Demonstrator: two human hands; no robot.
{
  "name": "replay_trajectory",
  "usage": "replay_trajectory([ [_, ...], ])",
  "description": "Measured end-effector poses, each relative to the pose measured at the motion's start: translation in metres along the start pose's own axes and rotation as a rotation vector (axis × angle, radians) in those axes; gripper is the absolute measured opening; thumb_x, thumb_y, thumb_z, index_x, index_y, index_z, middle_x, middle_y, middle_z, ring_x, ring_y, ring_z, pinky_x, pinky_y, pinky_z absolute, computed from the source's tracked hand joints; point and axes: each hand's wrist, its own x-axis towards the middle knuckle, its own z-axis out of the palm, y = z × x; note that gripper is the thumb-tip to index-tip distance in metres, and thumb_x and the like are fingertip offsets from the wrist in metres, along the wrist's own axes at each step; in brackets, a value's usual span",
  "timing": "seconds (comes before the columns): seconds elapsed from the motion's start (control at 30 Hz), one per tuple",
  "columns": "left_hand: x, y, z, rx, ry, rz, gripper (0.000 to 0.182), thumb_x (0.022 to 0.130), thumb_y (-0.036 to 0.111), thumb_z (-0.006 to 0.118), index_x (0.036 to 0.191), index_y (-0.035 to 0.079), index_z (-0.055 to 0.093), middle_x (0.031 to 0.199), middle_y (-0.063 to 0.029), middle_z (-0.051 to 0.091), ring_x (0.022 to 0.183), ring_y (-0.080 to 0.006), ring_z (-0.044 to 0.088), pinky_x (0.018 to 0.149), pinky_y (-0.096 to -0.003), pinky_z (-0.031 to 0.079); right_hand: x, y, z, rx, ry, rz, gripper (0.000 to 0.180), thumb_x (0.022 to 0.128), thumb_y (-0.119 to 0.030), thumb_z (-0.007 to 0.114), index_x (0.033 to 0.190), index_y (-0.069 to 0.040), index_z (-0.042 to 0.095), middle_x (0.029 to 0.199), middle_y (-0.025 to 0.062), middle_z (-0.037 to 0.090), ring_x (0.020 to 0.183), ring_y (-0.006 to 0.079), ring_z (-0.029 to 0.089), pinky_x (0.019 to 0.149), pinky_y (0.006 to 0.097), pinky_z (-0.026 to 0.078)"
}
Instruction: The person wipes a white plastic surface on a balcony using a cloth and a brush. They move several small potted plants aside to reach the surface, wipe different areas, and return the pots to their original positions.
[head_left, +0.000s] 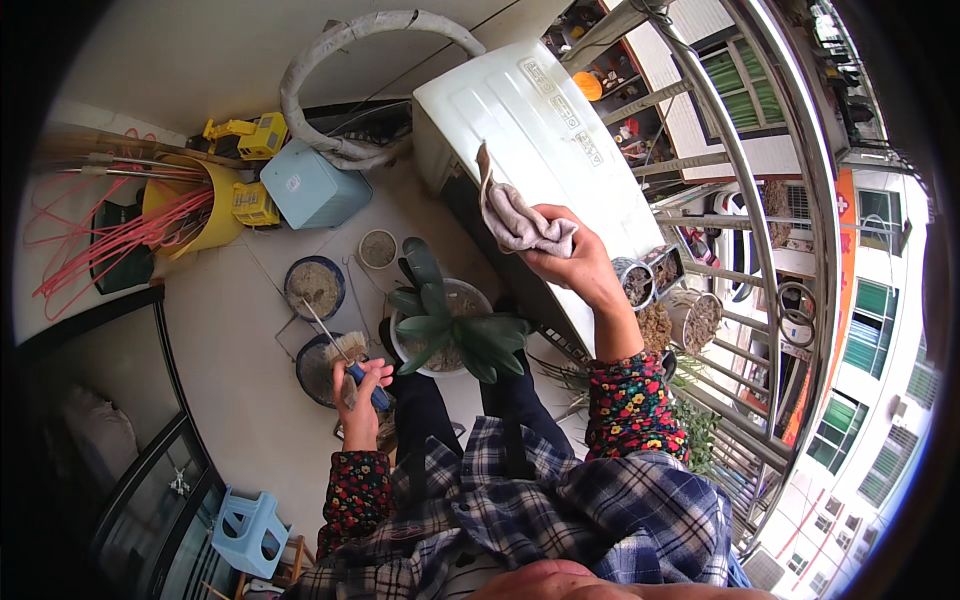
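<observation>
My left hand (360, 401) grips a screwdriver with a blue handle (375, 386) and a brush with pale bristles (346, 348). The screwdriver's thin shaft points away from me, over the round pots of soil. In my right hand (581, 259) is a crumpled greyish cloth (517, 217), held above the white outdoor air-conditioner unit (532, 142). One end of the cloth looks brown and narrow; I cannot tell if it is stained or a separate piece. A broad-leaved green plant (450, 322) stands in a white pot (409, 341) by my feet.
Soil-filled pots (315, 289) stand on the tiled floor. A yellow bucket (199, 202) with pink hangers, a pale blue bin (311, 184) and toy trucks (262, 135) line the far wall. A metal railing (761, 225) runs along the right; a blue stool (247, 532) is lower left.
</observation>
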Motion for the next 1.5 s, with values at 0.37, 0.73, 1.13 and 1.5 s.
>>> replay_trajectory([
  [0.37,0.048,0.043,0.133,-0.450,-0.251,-0.016,0.023,0.092,0.004,0.071,0.107,0.009,0.054,0.093,-0.0030,0.063,0.082,-0.0162,0.066,0.069,-0.0338,0.053,-0.020,0.019,0.083,-0.144,-0.045,-0.355,0.061,0.065,-0.003,0.089,0.114,-0.009,0.054,0.133,0.0138,0.048,0.127,0.0245,0.049,0.107,0.0368,0.041],
  [0.73,0.041,0.066,0.101,-0.243,0.010,0.283,0.031,0.084,-0.007,0.067,0.104,0.009,0.050,0.099,-0.0015,0.057,0.089,-0.0133,0.057,0.077,-0.0307,0.049,-0.035,0.077,0.070,0.245,0.134,0.090,0.007,0.092,-0.007,0.070,0.097,-0.003,0.067,0.135,0.0086,0.058,0.109,0.0145,0.058,0.094,0.0282,0.046],
  [1.13,0.029,0.096,0.092,-0.164,-0.004,0.441,0.030,0.082,-0.003,0.065,0.103,0.010,0.048,0.105,-0.0080,0.058,0.097,-0.0169,0.055,0.092,-0.0330,0.044,-0.052,0.068,0.044,0.280,-0.320,0.073,0.013,0.089,-0.011,0.072,0.098,-0.004,0.066,0.126,0.0088,0.064,0.118,0.0176,0.056,0.106,0.0334,0.041],
  [1.5,0.017,0.085,0.090,-0.434,-0.407,0.103,0.035,0.078,0.000,0.058,0.107,0.012,0.043,0.120,-0.0151,0.056,0.122,-0.0341,0.053,0.109,-0.0457,0.042,-0.033,0.127,0.135,0.238,-0.051,-0.084,0.064,0.083,-0.011,0.079,0.141,-0.013,0.053,0.137,0.0106,0.052,0.131,0.0273,0.049,0.110,0.0380,0.041],
])
